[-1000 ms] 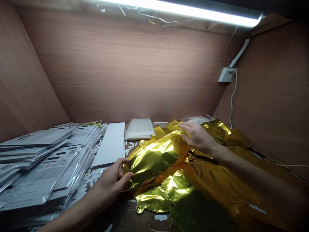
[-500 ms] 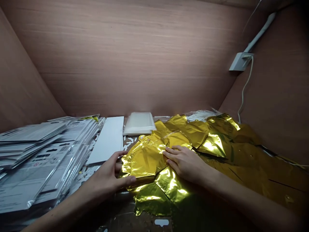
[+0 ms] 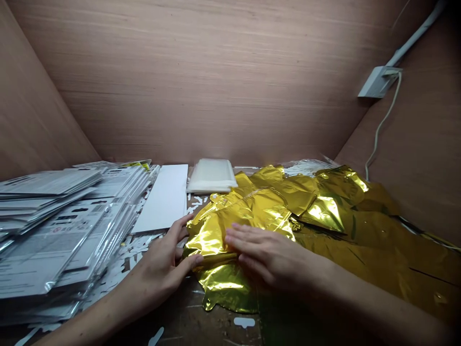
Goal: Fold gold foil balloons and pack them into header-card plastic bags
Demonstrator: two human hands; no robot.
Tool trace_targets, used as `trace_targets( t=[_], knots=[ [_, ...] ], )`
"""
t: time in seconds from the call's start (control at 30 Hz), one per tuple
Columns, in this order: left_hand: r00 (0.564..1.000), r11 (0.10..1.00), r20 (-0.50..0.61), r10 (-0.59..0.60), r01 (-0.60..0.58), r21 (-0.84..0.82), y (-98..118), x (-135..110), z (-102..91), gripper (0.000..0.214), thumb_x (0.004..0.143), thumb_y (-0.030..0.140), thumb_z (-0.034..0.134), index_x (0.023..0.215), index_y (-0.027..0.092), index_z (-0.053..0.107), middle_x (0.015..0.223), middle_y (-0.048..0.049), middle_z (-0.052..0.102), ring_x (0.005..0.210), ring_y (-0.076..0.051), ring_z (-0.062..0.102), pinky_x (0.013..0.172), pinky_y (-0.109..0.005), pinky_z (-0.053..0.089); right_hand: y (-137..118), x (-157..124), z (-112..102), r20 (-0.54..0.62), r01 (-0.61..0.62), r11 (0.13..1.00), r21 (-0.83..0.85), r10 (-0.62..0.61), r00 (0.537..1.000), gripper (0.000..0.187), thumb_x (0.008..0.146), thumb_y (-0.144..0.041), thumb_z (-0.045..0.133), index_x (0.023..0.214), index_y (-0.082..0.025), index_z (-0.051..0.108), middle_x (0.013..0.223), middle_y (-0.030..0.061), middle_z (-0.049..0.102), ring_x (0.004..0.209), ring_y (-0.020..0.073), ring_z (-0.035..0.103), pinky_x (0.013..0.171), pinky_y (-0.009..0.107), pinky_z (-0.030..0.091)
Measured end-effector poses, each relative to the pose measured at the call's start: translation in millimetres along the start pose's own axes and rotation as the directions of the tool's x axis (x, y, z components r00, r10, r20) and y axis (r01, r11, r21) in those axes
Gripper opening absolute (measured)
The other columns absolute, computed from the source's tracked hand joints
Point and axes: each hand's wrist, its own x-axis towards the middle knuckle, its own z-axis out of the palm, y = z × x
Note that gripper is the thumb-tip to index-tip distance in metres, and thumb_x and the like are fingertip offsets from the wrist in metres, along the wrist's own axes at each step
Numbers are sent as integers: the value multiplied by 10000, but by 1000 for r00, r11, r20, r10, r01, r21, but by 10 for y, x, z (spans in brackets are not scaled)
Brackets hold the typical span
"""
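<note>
**Both hands on the gold balloon**

Your left hand (image 3: 162, 257) cups the near edge of the gold foil balloon (image 3: 259, 206), though you can't tell if it pinches. Your right hand (image 3: 270, 254) lies open on top. The balloon sits beside the white board (image 3: 162, 197).

The space is a narrow booth lined with pinkish-brown wood-grain laminate: a broad back wall (image 3: 201, 81) meets angled left (image 3: 36, 105) and right (image 3: 414, 158) side panels. On the right panel sits a white rectangular plastic socket box (image 3: 379, 81), fed by a white plastic conduit (image 3: 414, 38) and trailing a thin white cable (image 3: 382, 125) downward. Below lies a scuffed brown tabletop (image 3: 201, 317) scattered with small white paper scraps (image 3: 155, 336). Soft pale light washes the panels.
</note>
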Motion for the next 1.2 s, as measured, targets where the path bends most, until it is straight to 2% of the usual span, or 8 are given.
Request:
trace_targets(
  t=[0.1, 0.37, 0.47, 0.57, 0.83, 0.93, 1.03, 1.2],
  knots=[
    [999, 1000, -30, 31, -31, 7, 1, -10, 38, 763, 872, 382, 651, 1545, 205, 338, 1099, -113, 752, 853, -283, 727, 798, -377, 579, -103, 18, 75, 35, 95, 993, 63, -97, 995, 486, 1079, -264, 421, 1540, -115, 467, 1575, 87, 462, 1501, 187, 368, 1276, 349, 280],
    [997, 987, -48, 62, -54, 151, 67, -46, 31, 769, 879, 350, 633, 1562, 179, 325, 795, -14, 709, 615, -194, 625, 648, -317, 525, -36, -6, 137, 142, 46, 995, 90, -59, 988, 496, 1091, -309, 411, 1552, -131, 455, 1604, 80, 415, 1522, 230, 321, 1294, 400, 229],
    [982, 959, -41, 182, -168, 227, 46, -70, 11, 688, 895, 275, 631, 1533, 256, 377, 1141, -76, 706, 715, -176, 651, 708, -323, 546, -61, -7, 130, 123, 87, 994, 70, -95, 988, 503, 1082, -315, 441, 1539, -107, 471, 1589, 123, 437, 1516, 258, 332, 1289, 430, 247],
    [957, 925, -12, 290, -277, 262, 13, -84, 4, 546, 936, 214, 576, 1462, 317, 473, 1504, -87, 493, 930, -190, 677, 793, -333, 570, -108, -3, 162, 52, 132, 991, -4, -132, 990, 468, 1072, -284, 452, 1483, -74, 536, 1532, 163, 511, 1476, 281, 411, 1268, 447, 307],
    [911, 850, 1, 412, -385, 359, -26, -70, 4, 505, 1001, 77, 383, 1427, 299, 540, 1566, -89, 421, 1325, -246, 544, 1054, -422, 516, -196, -5, 251, -16, 131, 982, -133, -134, 991, 423, 1070, -246, 415, 1397, -68, 616, 1449, 170, 598, 1377, 295, 545, 1222, 460, 400],
    [858, 685, 77, 508, -457, 567, 75, -150, 46, 504, 981, 59, 417, 1405, 273, 587, 1661, -103, 313, 1377, -302, 493, 1080, -496, 482, -203, -16, 274, -28, 128, 985, -113, -132, 991, 429, 1061, -230, 428, 1426, -85, 600, 1448, 161, 599, 1395, 283, 526, 1235, 454, 381],
    [825, 528, 243, 510, -523, 669, 171, -235, 151, 431, 1035, 231, 476, 1457, 176, 541, 1612, -131, 431, 1454, -334, 421, 1166, -540, 386, -198, -28, 316, -60, 138, 985, -104, -145, 988, 443, 1039, -203, 449, 1446, -104, 590, 1446, 170, 592, 1380, 301, 539, 1214, 480, 410],
    [826, 550, 347, 443, -557, 623, 136, -283, 255, 493, 1079, 354, 406, 1462, 63, 515, 1523, -178, 537, 1470, -290, 434, 1250, -445, 281, -179, -27, 359, -37, 142, 981, -132, -148, 988, 444, 1032, -200, 432, 1424, -104, 618, 1431, 180, 599, 1343, 334, 571, 1168, 517, 463]
  ],
)
